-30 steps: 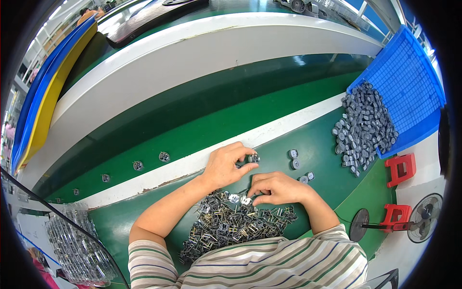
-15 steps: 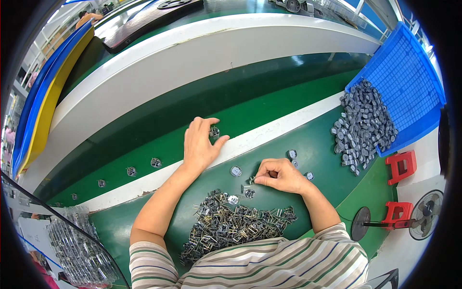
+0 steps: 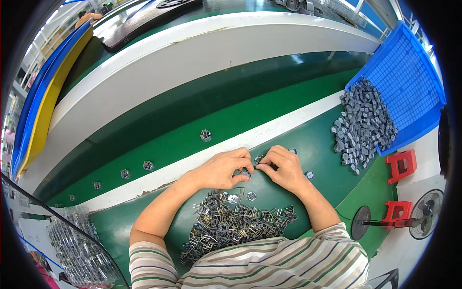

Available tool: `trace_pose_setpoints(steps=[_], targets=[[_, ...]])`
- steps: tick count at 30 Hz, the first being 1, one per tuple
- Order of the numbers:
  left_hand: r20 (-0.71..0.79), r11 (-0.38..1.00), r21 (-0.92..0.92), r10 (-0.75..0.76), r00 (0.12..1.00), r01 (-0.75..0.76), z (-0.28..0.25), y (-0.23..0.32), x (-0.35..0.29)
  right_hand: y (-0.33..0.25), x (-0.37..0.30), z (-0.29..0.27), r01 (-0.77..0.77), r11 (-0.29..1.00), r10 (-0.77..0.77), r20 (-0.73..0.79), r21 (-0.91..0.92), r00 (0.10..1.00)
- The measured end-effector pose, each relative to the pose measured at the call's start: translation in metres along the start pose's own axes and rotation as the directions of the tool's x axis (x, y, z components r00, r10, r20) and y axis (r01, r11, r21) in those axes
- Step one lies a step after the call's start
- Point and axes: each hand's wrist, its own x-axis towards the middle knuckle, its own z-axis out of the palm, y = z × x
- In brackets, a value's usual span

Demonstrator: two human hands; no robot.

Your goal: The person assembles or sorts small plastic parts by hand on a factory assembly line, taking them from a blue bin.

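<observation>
My left hand (image 3: 222,169) is over the table, its thumb and fingertips closed around a round grey cap (image 3: 246,174). Right beside it, my right hand (image 3: 285,169) has thumb and finger pinched at a small dark part (image 3: 258,159), whose kind the fingers partly hide. Below the hands lies a heap of small plug inserts with metal prongs (image 3: 236,224). A loose round piece (image 3: 251,196) rests at the heap's upper edge. Near my right hand, grey caps lie on the table, one of them a cap (image 3: 309,175) by the wrist.
A green belt (image 3: 269,113) beyond a white strip (image 3: 187,166) carries several spaced pronged round pieces, the nearest a pronged round piece (image 3: 206,135). Grey caps (image 3: 365,125) spill from a blue basket (image 3: 409,82) at right. Clear plastic trays (image 3: 82,245) are stacked at lower left.
My left hand has let go of a pronged round piece on the belt and come back to the table onto a cap. My right hand moved slightly farther away. Belt pieces shifted left.
</observation>
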Motion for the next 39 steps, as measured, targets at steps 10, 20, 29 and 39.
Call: trace_pose_setpoints(steps=[10, 20, 29, 39], targets=[[-0.273, 0.975, 0.198, -0.044, 0.961, 0.101, 0.021, -0.003, 0.004, 0.008, -0.001, 0.007, 0.044, 0.994, -0.051, -0.063, -0.105, 0.997], [-0.385, 0.951, 0.306, 0.162, 0.908, -0.04, 0.025, 0.001, 0.008, 0.009, -0.001, 0.006, 0.036, 0.987, -0.049, -0.079, -0.156, 0.996], [-0.279, 0.942, 0.334, 0.058, 0.959, 0.04, 0.025, -0.006, 0.004, 0.01, 0.0, 0.007, 0.017, 0.986, -0.035, -0.105, -0.168, 0.994], [-0.301, 0.95, 0.292, -0.014, 0.954, 0.106, 0.028, -0.009, 0.005, -0.008, 0.0, 0.02, -0.054, 0.986, 0.071, -0.108, 0.157, 0.992]])
